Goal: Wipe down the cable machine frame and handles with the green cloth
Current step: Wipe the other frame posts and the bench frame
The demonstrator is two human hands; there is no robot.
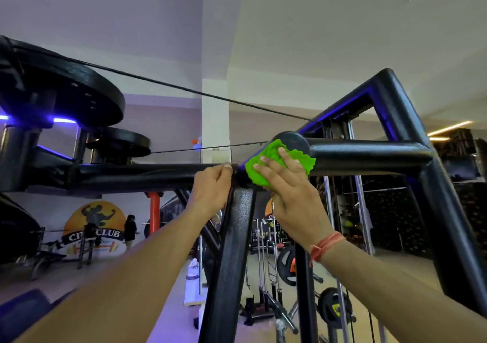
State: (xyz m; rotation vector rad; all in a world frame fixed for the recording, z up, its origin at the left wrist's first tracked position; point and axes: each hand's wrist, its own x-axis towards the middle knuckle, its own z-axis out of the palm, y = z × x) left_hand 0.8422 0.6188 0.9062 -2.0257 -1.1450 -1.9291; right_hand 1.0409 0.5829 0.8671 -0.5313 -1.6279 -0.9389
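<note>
The right hand [287,184], at the centre of the frame, lies flat with straight, spread fingers pressing the green cloth [279,165] against the black frame [369,153] of the cable machine, where a horizontal tube meets an upright post. The cloth is bunched and crinkled, with a ragged wavy edge showing past the fingertips on the right; it covers the joint just below a round black end cap [292,138]. A red-orange thread band [325,248] circles the right wrist.

The left hand [213,187], just left of the cloth, curls its fingers over the horizontal tube beside the upright post [232,250], grasping the bar; its thumb is hidden behind the tube.

The frame tubes are thick, round and painted black with a pebbled, slightly glossy finish. At the upper left, two flat black pulley discs [79,92] sit one behind the other, and two thin dark cables [200,92] run from them toward the centre right. In the lower right background, round weight plates [334,307] hang on a rack. On the far wall at the lower left is a mural with the words "CITY CLUB" [95,234], partly hidden.
</note>
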